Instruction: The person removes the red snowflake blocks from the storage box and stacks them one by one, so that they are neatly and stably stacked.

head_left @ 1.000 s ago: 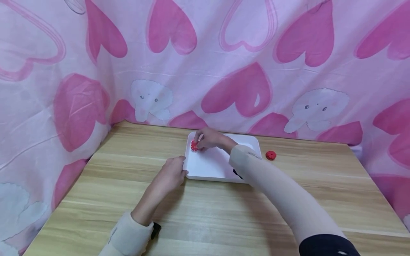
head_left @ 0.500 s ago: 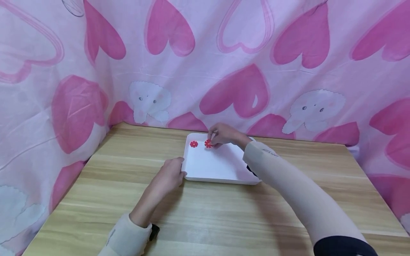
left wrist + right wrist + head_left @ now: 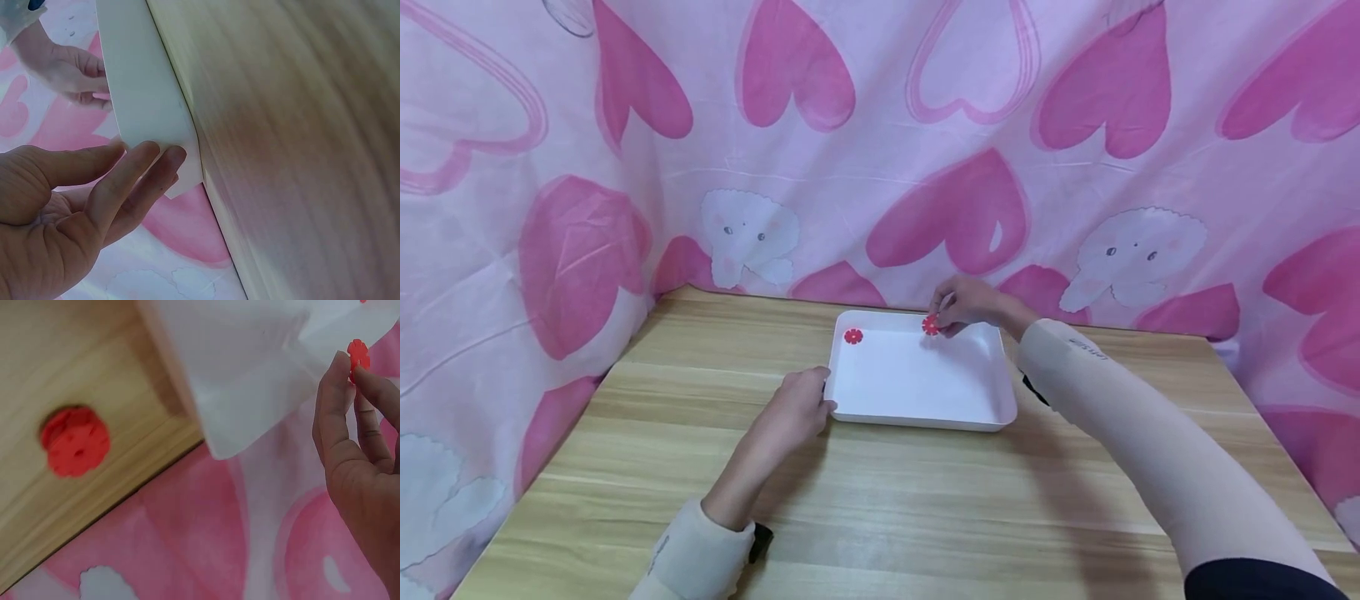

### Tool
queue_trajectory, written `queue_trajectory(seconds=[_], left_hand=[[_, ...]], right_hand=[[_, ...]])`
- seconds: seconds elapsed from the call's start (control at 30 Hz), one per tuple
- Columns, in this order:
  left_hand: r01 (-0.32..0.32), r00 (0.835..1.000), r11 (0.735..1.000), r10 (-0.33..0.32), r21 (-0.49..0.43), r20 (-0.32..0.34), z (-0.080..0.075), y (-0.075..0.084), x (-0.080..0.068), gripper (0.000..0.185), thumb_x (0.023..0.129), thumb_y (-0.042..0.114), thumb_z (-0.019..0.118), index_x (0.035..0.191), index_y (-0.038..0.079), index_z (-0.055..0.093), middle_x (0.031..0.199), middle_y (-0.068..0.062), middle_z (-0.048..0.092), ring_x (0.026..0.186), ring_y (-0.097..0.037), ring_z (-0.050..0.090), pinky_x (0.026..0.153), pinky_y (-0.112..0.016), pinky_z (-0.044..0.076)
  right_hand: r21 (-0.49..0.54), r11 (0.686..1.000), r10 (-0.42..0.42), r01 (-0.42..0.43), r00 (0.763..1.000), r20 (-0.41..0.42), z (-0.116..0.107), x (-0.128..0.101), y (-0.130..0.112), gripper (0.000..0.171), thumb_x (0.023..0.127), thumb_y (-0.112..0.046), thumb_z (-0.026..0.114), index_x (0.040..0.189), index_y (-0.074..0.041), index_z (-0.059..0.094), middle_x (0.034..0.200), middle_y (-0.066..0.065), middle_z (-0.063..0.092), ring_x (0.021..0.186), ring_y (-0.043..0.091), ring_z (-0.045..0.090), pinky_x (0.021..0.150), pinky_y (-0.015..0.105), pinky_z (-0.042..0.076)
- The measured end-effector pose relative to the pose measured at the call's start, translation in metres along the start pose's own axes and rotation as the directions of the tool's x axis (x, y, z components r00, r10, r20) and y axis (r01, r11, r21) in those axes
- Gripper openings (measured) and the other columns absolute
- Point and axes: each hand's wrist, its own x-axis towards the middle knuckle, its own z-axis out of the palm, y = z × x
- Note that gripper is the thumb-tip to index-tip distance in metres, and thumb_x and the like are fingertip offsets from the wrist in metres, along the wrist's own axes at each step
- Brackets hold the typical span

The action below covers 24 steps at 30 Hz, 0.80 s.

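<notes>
Fingers of my left hand (image 3: 795,406) lie straight against the white tray's (image 3: 917,417) near-left corner. One red flower disc (image 3: 853,336) lies flat inside (far-left). My right hand (image 3: 967,304) pinches another disc (image 3: 931,325) over the far rim, standing on edge; a red spool (image 3: 75,440) sits beyond.

Bright, even light throughout; soft arm shadows fall on the tabletop (image 3: 880,500); both wrist views are blurred, the head view sharp.
</notes>
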Motion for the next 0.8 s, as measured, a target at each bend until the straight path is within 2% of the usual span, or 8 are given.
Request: queue_trajectory(seconds=[0.13, 0.4, 0.6, 0.8], left_hand=[[-0.002, 1.0, 1.0, 0.002, -0.015, 0.008, 0.001, -0.001, 0.002, 0.026, 0.087, -0.005, 0.072, 0.112, -0.01, 0.064, 0.093, -0.016, 0.067, 0.079, -0.022, 0.059, 0.062, -0.028, 0.052], [0.021, 0.999, 0.999, -0.02, -0.031, 0.032, -0.003, -0.003, 0.002, 0.048, 0.088, -0.003, 0.071, 0.132, -0.013, 0.055, 0.111, -0.025, 0.067, 0.094, -0.027, 0.065, 0.074, -0.033, 0.058], [0.057, 0.997, 0.996, -0.053, -0.075, 0.051, -0.005, -0.006, 0.004, 0.053, 0.088, -0.002, 0.072, 0.136, -0.011, 0.052, 0.117, -0.025, 0.066, 0.102, -0.029, 0.067, 0.08, -0.035, 0.059], [0.087, 0.994, 0.984, -0.076, -0.158, 0.072, -0.009, -0.01, 0.005, 0.053, 0.087, -0.002, 0.073, 0.135, -0.008, 0.051, 0.117, -0.021, 0.066, 0.103, -0.029, 0.066, 0.08, -0.035, 0.059]], right_hand=[[-0.015, 1.0, 0.022, -0.022, 1.0, -0.001, -0.016, -0.01, 0.014, 0.02, 0.094, -0.004, 0.066, 0.112, 0.003, 0.063, 0.107, 0.021, 0.066, 0.092, 0.034, 0.071, 0.091, 0.049, 0.056], [-0.016, 1.0, 0.014, -0.015, 1.0, -0.008, -0.05, -0.034, 0.043, 0.022, 0.096, -0.006, 0.062, 0.115, 0.005, 0.06, 0.109, 0.022, 0.067, 0.095, 0.034, 0.068, 0.092, 0.049, 0.055], [-0.064, 0.998, 0.01, -0.011, 1.0, -0.023, -0.065, -0.045, 0.062, 0.022, 0.094, -0.007, 0.066, 0.112, 0.006, 0.064, 0.104, 0.02, 0.069, 0.09, 0.032, 0.069, 0.088, 0.049, 0.057], [-0.082, 0.996, 0.038, -0.04, 0.999, -0.02, -0.074, -0.054, 0.085, 0.026, 0.094, -0.009, 0.067, 0.114, 0.007, 0.063, 0.103, 0.018, 0.068, 0.089, 0.027, 0.07, 0.086, 0.045, 0.058]])
